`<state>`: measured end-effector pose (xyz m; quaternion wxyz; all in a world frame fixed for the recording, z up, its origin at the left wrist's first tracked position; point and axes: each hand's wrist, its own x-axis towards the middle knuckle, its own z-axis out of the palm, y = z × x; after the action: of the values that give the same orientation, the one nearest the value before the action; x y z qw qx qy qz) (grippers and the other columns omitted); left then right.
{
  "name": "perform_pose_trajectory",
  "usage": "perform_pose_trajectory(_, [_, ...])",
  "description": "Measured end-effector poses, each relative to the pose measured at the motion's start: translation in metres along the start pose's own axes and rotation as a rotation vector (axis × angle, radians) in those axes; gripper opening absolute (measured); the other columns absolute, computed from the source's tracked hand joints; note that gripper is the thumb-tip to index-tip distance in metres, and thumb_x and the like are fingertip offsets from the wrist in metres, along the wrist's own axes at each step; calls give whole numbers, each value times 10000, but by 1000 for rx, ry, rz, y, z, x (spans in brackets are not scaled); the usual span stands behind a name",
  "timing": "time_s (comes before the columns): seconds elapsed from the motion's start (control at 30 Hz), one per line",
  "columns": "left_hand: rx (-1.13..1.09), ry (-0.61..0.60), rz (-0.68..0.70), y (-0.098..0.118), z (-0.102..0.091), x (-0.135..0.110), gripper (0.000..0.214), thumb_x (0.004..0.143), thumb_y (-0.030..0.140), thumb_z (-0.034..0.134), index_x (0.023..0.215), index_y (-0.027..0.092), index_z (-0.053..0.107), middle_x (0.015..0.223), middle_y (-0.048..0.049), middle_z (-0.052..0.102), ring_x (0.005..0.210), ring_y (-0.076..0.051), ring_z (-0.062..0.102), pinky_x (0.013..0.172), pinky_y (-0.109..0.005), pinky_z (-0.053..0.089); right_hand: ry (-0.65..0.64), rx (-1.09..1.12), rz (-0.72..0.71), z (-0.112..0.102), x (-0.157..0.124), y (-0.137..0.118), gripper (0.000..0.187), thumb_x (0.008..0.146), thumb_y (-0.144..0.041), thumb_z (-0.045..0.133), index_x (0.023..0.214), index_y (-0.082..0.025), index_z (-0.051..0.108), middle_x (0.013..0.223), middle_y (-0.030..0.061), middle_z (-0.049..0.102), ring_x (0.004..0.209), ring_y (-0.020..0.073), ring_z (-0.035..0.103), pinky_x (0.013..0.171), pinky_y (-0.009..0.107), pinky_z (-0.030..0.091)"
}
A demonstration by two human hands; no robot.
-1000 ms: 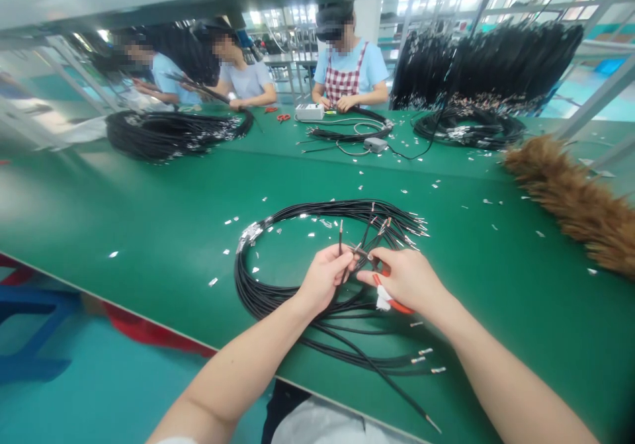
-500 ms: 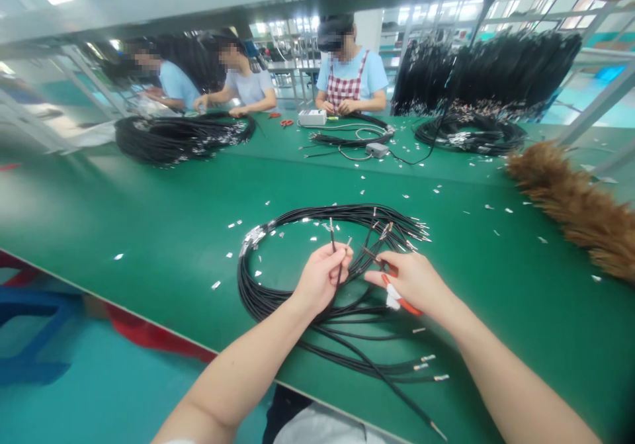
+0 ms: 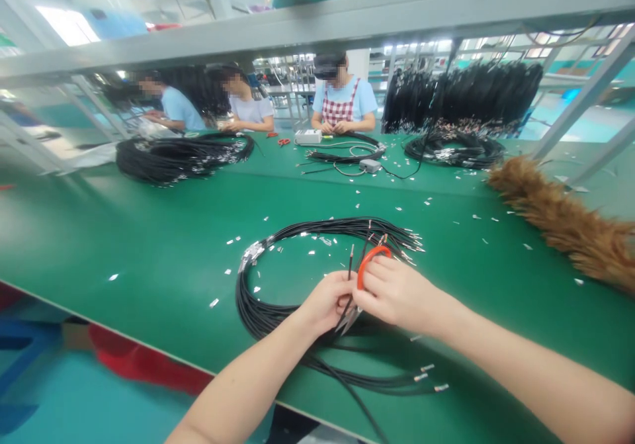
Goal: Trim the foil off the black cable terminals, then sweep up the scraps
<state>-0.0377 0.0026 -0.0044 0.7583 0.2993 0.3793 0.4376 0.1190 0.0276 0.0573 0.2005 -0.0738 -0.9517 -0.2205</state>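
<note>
Wires (image 3: pixel 278 298) are lying in a black coiled bundle on the green table (image 3: pixel 149 232), right in front of me, crimped ends fanning out at the far right of the loop. Small white scraps (image 3: pixel 231 241) are scattered around it.

Going left to right: my left hand (image 3: pixel 325 302) is sitting over the near side of the coil, fingers pinching one wire end (image 3: pixel 350 259) that is sticking up just above my thumb. My right hand (image 3: pixel 397 292) is touching the left one, fingers closed around orange-handled scissors (image 3: pixel 370 262); the orange loop is showing above my knuckles, the metal tips are pointing down between both hands, right at the pinched wire. Can't tell whether the blades are closed.

Further right, a brown feather duster (image 3: pixel 560 219) is lying on the table, well apart from the coil.

Far side of the table: more black wire bundles (image 3: pixel 173 156), a small white box (image 3: pixel 307 136), and three people sitting and working with their own hands.
</note>
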Motion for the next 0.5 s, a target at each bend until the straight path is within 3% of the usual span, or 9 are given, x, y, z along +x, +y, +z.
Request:
perform_pose_trajectory(0.17, [26,-47,-55,-4,1,2,191,561,195,663,586,145,481,391,106,243,338,-6,144,366,-183,88,-126,-28,-44,-6,-6,-6,179,846,-105,404,715,-168,507,666,32,549,633,145,474,606,304,331])
perform_pose_trajectory(0.33, [79,-53,-86,-12,2,6,152,546,164,609,535,148,458,376,100,249,342,-11,149,379,-196,78,-202,-52,5,-7,-10,-12,159,829,-88,399,726,-171,487,614,30,541,566,149,478,537,303,287])
perform_pose_trajectory(0.5, [197,-92,-73,-18,2,7,57,518,135,541,520,138,484,387,78,303,363,-21,205,401,-202,101,-362,5,43,-12,-7,-16,103,767,-66,447,747,-163,476,591,30,551,509,149,489,478,287,224])
